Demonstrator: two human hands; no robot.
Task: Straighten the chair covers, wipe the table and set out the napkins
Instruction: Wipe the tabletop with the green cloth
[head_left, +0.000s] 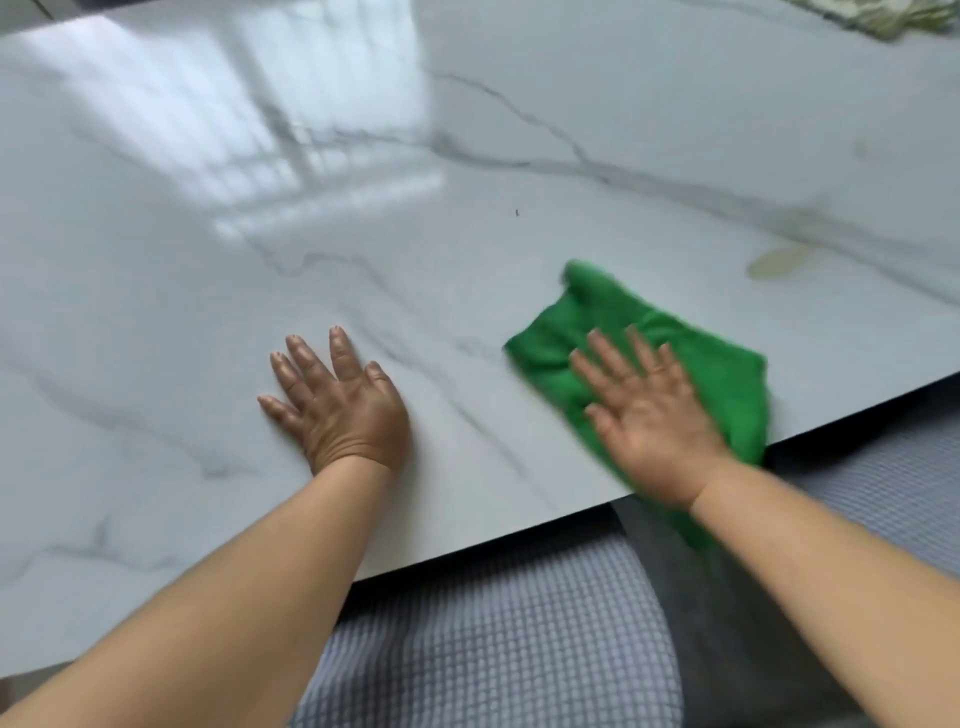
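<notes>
Both forearms reach up from the bottom of the frame, over a grey waffle-textured chair cover tucked under the near edge of the tabletop. A second cover of the same fabric shows at the lower right.

The green cloth lies on the tabletop in the lower right of the frame, close to the near edge, and one corner hangs over that edge below the wrist. The right hand lies flat on it, fingers straight and spread, pressing rather than gripping; a flat palm puts more of the cloth against the surface. Hand and cloth are blurred, which reads as a wipe in progress.

The left hand rests palm down on the bare marble-patterned surface, well apart from the cloth, fingers spread and holding nothing. It probably serves as a brace while the person leans in.

Beyond the cloth, toward the right of the frame, a yellowish stain sits on the surface, and a tiny dark speck lies near the middle, so the wiping looks unfinished. At the upper right corner a pale greenish bundle is too blurred to identify; no napkins are visibly set out.
</notes>
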